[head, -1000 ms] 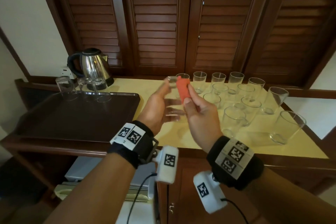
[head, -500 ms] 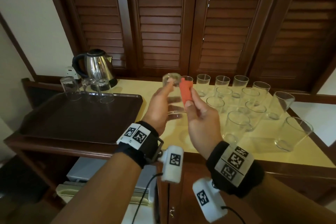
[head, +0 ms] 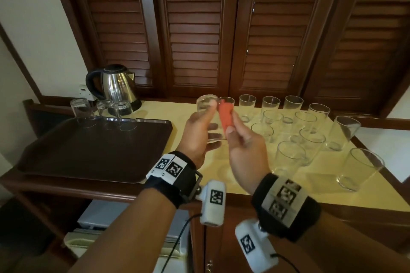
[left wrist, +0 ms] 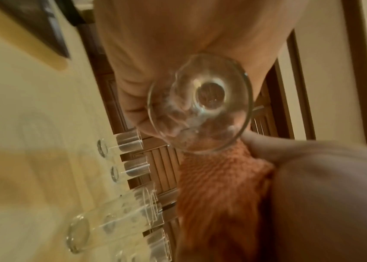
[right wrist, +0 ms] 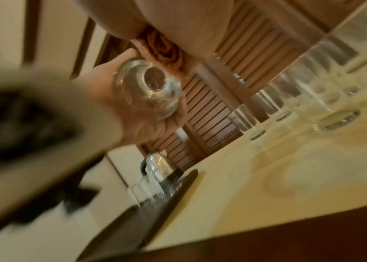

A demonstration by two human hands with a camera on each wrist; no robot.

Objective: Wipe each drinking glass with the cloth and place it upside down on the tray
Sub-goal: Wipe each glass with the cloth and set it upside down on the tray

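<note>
Overhead, a yellow counter (head: 255,175) ran below louvred doors (head: 199,29), the dark tray (head: 88,150) at left carrying three upturned glasses (head: 106,109). At centre frame the left hand (head: 197,137) gripped a glass (head: 207,104), base raised, while the right hand (head: 244,153) pinched the orange cloth (head: 225,115) against it. From the left wrist, cloth (left wrist: 218,186) sat just below the glass (left wrist: 200,102). From the right wrist, blur, glass (right wrist: 148,88) at centre.
</note>
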